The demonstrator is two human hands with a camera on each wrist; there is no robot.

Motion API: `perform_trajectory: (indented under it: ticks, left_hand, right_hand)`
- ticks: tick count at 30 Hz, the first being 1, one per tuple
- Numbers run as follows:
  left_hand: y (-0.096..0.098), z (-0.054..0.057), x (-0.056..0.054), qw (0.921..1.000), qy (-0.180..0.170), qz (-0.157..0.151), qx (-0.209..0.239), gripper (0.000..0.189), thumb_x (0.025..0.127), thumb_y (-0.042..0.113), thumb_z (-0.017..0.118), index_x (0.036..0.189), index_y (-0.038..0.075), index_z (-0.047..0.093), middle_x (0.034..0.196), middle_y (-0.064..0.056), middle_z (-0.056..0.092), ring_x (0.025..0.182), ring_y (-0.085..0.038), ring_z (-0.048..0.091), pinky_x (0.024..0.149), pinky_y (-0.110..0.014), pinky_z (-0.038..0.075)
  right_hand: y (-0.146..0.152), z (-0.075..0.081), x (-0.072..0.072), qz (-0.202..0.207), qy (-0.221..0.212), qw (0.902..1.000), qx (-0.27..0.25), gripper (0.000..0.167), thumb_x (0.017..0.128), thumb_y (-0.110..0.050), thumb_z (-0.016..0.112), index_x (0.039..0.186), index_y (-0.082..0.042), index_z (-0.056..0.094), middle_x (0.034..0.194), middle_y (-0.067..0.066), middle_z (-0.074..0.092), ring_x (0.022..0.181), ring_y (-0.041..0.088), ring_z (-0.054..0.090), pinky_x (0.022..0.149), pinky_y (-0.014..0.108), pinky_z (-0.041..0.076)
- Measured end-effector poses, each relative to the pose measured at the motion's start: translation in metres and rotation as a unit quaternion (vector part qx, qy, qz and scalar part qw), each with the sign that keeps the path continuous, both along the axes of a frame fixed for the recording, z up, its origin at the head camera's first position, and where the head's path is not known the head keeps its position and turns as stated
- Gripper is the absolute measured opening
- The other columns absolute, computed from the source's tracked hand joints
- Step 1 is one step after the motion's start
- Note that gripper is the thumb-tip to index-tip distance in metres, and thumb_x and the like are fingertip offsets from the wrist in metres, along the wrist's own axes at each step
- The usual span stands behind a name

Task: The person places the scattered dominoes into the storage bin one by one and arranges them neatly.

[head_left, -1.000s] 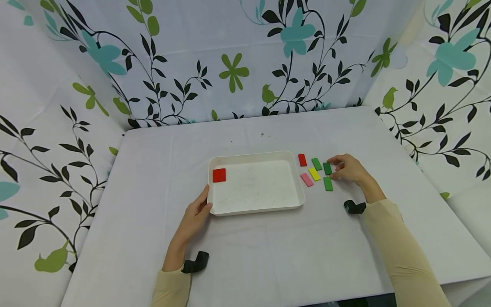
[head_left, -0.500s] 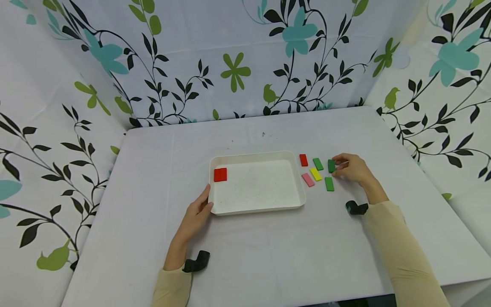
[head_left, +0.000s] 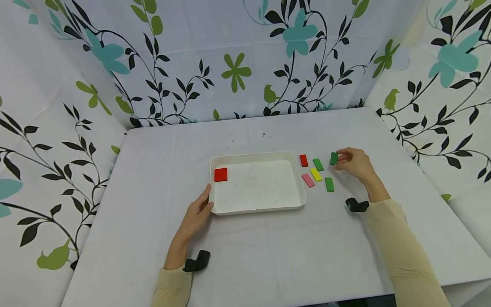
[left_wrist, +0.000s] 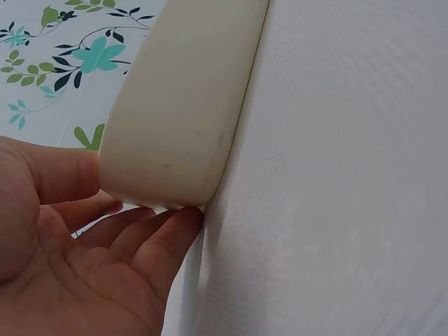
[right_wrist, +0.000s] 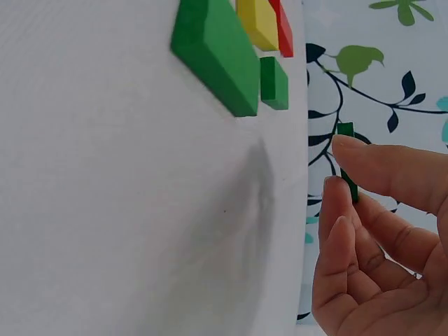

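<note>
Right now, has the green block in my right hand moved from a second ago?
Yes: in the head view, the green block in the right hand has moved toward the picture's top right, farther from the resting yellow block.

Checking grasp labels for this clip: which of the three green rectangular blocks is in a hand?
The green rectangular block pinched in the person's right hand; the other two green blocks lie untouched on the white cloth-covered table.
</note>
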State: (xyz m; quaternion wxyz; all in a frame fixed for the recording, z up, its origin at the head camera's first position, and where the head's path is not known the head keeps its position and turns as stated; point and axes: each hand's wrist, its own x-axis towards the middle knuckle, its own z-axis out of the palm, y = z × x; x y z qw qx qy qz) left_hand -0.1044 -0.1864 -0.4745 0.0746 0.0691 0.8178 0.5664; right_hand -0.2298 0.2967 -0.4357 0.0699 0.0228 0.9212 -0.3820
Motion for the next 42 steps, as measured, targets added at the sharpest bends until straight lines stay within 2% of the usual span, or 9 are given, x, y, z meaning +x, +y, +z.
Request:
perform_trajectory:
  ticks: [5, 9, 17, 23, 25, 27, 32, 38, 42]
  left_hand:
    - [-0.001, 0.0, 0.0, 1.0, 0.0, -0.001, 0.004, 0.059, 0.102, 0.003, 0.045, 0.155, 0.0, 0.017, 0.163, -0.012, 0.014, 0.151, -0.029, 0.017, 0.117, -0.035, 0.022]
    - [-0.002, -0.003, -0.001, 0.9999, 0.009, -0.003, 0.004, 0.058, 0.102, 0.003, 0.045, 0.154, -0.002, 0.018, 0.163, -0.015, 0.015, 0.15, -0.031, 0.018, 0.116, -0.026, 0.024]
    - [-0.003, -0.002, -0.001, 0.9999, 0.011, -0.004, 0.008, 0.059, 0.102, 0.004, 0.046, 0.154, -0.002, 0.018, 0.163, -0.015, 0.016, 0.15, -0.03, 0.018, 0.116, -0.03, 0.022]
    - [-0.005, -0.003, -0.001, 0.9996, 0.013, -0.009, 0.024, 0.06, 0.102, 0.003, 0.047, 0.154, -0.003, 0.018, 0.163, -0.015, 0.015, 0.15, -0.029, 0.016, 0.108, -0.005, 0.022]
    - [-0.005, -0.004, -0.001, 0.9995, 0.014, -0.009, 0.026, 0.06, 0.102, 0.003, 0.047, 0.154, -0.003, 0.018, 0.163, -0.015, 0.015, 0.15, -0.03, 0.016, 0.105, -0.001, 0.022]
    - [-0.005, -0.003, 0.0, 0.9996, 0.014, -0.008, 0.024, 0.059, 0.102, 0.003, 0.047, 0.154, -0.003, 0.018, 0.163, -0.015, 0.016, 0.15, -0.03, 0.016, 0.106, -0.003, 0.022]
    - [-0.005, -0.002, 0.0, 0.9997, 0.021, -0.007, 0.012, 0.058, 0.102, 0.004, 0.046, 0.153, -0.003, 0.019, 0.162, -0.017, 0.017, 0.149, -0.032, 0.018, 0.114, -0.019, 0.023]
    - [-0.004, -0.001, 0.0, 0.9996, 0.02, -0.006, 0.018, 0.059, 0.102, 0.004, 0.047, 0.154, -0.003, 0.019, 0.162, -0.017, 0.017, 0.15, -0.032, 0.017, 0.116, -0.029, 0.022]
    - [-0.004, 0.0, 0.0, 0.9995, 0.019, -0.01, 0.023, 0.058, 0.102, 0.004, 0.046, 0.153, -0.003, 0.019, 0.162, -0.018, 0.016, 0.15, -0.033, 0.016, 0.117, -0.038, 0.021]
  right_hand:
    - [-0.011, 0.012, -0.004, -0.012, 0.016, 0.9998, -0.008, 0.052, 0.089, -0.015, 0.072, 0.134, 0.001, 0.052, 0.116, 0.021, 0.059, 0.101, 0.028, 0.054, 0.075, 0.021, 0.045]
    - [-0.023, 0.02, -0.008, -0.021, 0.021, 0.9995, -0.015, 0.053, 0.089, -0.016, 0.072, 0.136, 0.0, 0.052, 0.117, 0.021, 0.058, 0.101, 0.028, 0.055, 0.074, 0.016, 0.046]
    - [-0.057, 0.037, -0.016, -0.026, 0.033, 0.9984, -0.038, 0.054, 0.089, -0.016, 0.071, 0.137, -0.001, 0.051, 0.12, 0.022, 0.058, 0.104, 0.03, 0.056, 0.092, 0.037, 0.052]
    - [-0.09, 0.05, -0.02, -0.004, 0.049, 0.9971, -0.058, 0.051, 0.088, -0.014, 0.073, 0.134, -0.001, 0.055, 0.117, 0.021, 0.06, 0.101, 0.028, 0.058, 0.09, 0.029, 0.056]
    - [-0.103, 0.054, -0.021, 0.004, 0.055, 0.9963, -0.066, 0.05, 0.088, -0.013, 0.073, 0.133, -0.001, 0.056, 0.116, 0.02, 0.061, 0.1, 0.027, 0.058, 0.087, 0.026, 0.057]
    - [-0.115, 0.057, -0.023, 0.012, 0.059, 0.9953, -0.076, 0.049, 0.087, -0.013, 0.074, 0.132, -0.001, 0.057, 0.115, 0.02, 0.061, 0.099, 0.026, 0.058, 0.086, 0.025, 0.057]
    - [-0.145, 0.062, -0.026, 0.036, 0.055, 0.993, -0.099, 0.05, 0.085, -0.012, 0.076, 0.131, -0.002, 0.058, 0.115, 0.018, 0.062, 0.099, 0.025, 0.059, 0.088, 0.027, 0.056]
    - [-0.181, 0.061, -0.027, 0.07, 0.05, 0.9891, -0.119, 0.051, 0.08, -0.009, 0.08, 0.127, -0.002, 0.061, 0.108, 0.014, 0.065, 0.094, 0.022, 0.061, 0.075, 0.02, 0.053]
    - [-0.203, 0.057, -0.03, 0.092, 0.054, 0.9863, -0.126, 0.05, 0.078, -0.007, 0.081, 0.124, -0.002, 0.062, 0.105, 0.013, 0.065, 0.092, 0.021, 0.062, 0.075, 0.022, 0.054]
